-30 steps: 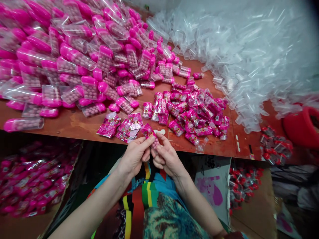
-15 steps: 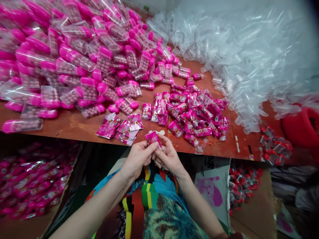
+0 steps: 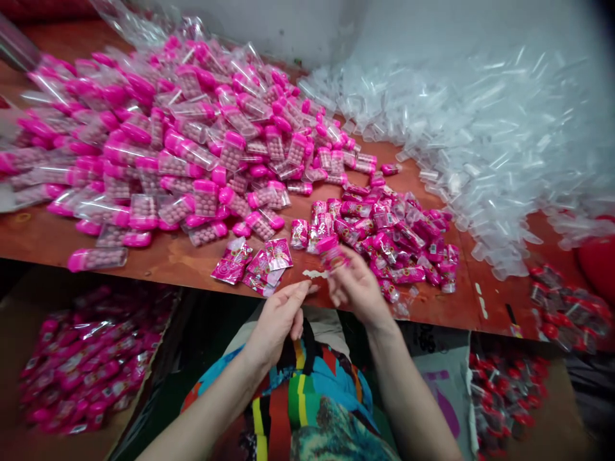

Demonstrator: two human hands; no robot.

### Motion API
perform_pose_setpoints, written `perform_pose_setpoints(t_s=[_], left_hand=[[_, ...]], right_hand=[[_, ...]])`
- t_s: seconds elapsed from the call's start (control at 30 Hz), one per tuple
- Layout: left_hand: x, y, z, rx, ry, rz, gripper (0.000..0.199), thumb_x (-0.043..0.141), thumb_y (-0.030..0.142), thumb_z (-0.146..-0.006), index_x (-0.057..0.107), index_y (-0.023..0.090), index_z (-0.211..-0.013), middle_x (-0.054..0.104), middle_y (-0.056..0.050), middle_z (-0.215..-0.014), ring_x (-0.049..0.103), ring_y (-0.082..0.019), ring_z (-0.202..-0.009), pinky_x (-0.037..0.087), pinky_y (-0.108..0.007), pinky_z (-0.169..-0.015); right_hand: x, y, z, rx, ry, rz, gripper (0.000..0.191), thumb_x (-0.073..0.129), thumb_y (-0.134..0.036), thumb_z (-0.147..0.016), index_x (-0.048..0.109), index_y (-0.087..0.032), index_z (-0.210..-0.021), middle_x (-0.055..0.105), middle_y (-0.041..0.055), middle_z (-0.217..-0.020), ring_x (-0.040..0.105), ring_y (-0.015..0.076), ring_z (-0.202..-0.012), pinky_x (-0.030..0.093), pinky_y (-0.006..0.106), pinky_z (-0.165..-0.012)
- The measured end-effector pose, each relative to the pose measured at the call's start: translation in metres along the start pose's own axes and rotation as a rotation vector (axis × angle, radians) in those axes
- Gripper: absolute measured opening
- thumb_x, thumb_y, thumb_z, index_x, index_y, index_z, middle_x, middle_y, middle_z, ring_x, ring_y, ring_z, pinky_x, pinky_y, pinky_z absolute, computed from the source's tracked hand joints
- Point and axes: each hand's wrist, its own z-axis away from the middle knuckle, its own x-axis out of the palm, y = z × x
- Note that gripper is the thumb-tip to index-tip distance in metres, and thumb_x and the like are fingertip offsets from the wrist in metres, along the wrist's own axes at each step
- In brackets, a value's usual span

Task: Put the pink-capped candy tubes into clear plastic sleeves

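My right hand is raised over the table's front edge, its fingers closed around a pink printed sleeve. Whether a bottle sits inside the sleeve is hidden. Lower and to the left, my left hand has thumb and forefinger pressed together and the other fingers curled; anything between them is not visible. Just beyond the right hand lies a heap of small bottles in pink printed sleeves. Flat stacks of pink printed sleeves rest on the table left of the hands.
A large pile of pink-capped bottles with small balls covers the table's left. Clear empty containers are heaped at right. Red-capped pieces lie near a red tub. Below the edge stand boxes with pink packs and red-capped pieces.
My hands were together on the pink sleeve; now they are apart. My right hand has carried it up and to the right, away from the left hand. The camera view has shifted left.
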Motion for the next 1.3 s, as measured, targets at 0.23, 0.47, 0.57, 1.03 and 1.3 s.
perform_pose_setpoints(t_s=[0.23,0.47,0.57,1.03,1.3], left_hand=[[-0.037,0.011,-0.001,0.243,0.325,-0.113,0.034,0.065,0.047,-0.081,0.07,0.016,-0.093,0.066,-0.001,-0.064,0.03,-0.004,-0.035,0.02,-0.02,-0.036],[-0.043,0.014,-0.017,0.241,0.384,-0.082,0.043,0.072,0.042,-0.072,0.068,0.016,-0.106,0.066,0.0,-0.063,0.044,-0.007,-0.038,0.027,-0.02,-0.036],[-0.043,0.012,-0.019,0.244,0.385,-0.057,0.037,0.072,0.042,-0.072,0.066,0.017,-0.1,0.066,0.001,-0.061,0.043,-0.007,-0.036,0.028,-0.02,-0.036],[-0.031,0.022,-0.012,0.252,0.219,-0.006,0.035,0.073,0.042,-0.075,0.052,0.016,-0.061,0.037,0.008,-0.05,0.026,-0.003,-0.039,0.016,-0.018,-0.037],[-0.024,0.02,-0.014,0.175,0.173,0.099,0.032,0.079,0.039,-0.07,0.058,0.015,-0.066,0.032,0.01,-0.047,0.023,-0.002,-0.039,0.016,-0.018,-0.038]], right_hand=[[0.025,-0.021,-0.036,-0.307,0.154,0.36,0.038,0.046,-0.044,-0.096,0.05,-0.026,-0.129,0.065,-0.0002,-0.078,0.047,0.0089,-0.047,0.045,0.023,-0.047],[0.079,0.042,-0.038,-0.326,-0.019,1.575,0.038,0.043,-0.028,-0.098,0.057,-0.021,-0.132,0.062,0.0132,-0.103,0.062,0.0231,-0.082,0.047,0.03,-0.063],[0.077,0.049,-0.036,-0.357,0.02,1.65,0.035,0.043,-0.028,-0.098,0.062,-0.024,-0.128,0.061,0.0099,-0.094,0.06,0.0205,-0.077,0.044,0.028,-0.061],[0.062,0.041,-0.017,-0.4,0.112,0.605,0.038,0.055,-0.03,-0.092,0.053,-0.027,-0.13,0.062,0.0079,-0.112,0.059,0.0207,-0.1,0.049,0.037,-0.089],[0.06,0.033,-0.014,-0.276,0.074,0.349,0.017,0.056,-0.025,-0.09,0.058,-0.025,-0.107,0.064,0.0024,-0.099,0.062,0.0168,-0.091,0.049,0.03,-0.082]])
